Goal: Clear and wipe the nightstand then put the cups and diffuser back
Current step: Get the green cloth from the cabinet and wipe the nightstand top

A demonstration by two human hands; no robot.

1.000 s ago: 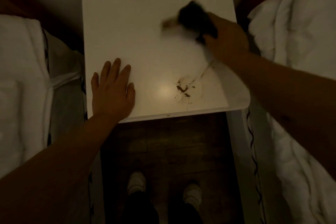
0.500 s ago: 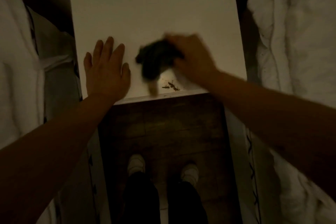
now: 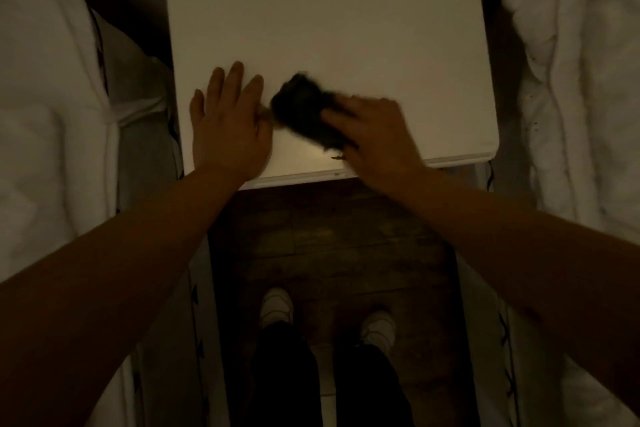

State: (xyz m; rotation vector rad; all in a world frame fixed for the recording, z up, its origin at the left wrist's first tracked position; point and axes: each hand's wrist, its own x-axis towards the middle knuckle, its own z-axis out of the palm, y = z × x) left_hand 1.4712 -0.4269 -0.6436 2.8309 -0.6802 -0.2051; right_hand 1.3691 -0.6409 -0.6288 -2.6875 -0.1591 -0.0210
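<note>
White bedding [image 3: 45,121] lies at the far left. Next to it stands the white nightstand [image 3: 325,10], its top serving as the bench. The left hand [image 3: 230,128] rests flat on the near left part of that top, fingers spread wide, holding nothing. Just beside it, almost touching its thumb, a dark cloth [image 3: 308,114], blurred, presses on the surface under the right hand [image 3: 377,139], whose fingers grip it. A small brown smear [image 3: 338,158] shows at the cloth's near edge. More white bedding [image 3: 581,80] lies at the right.
</note>
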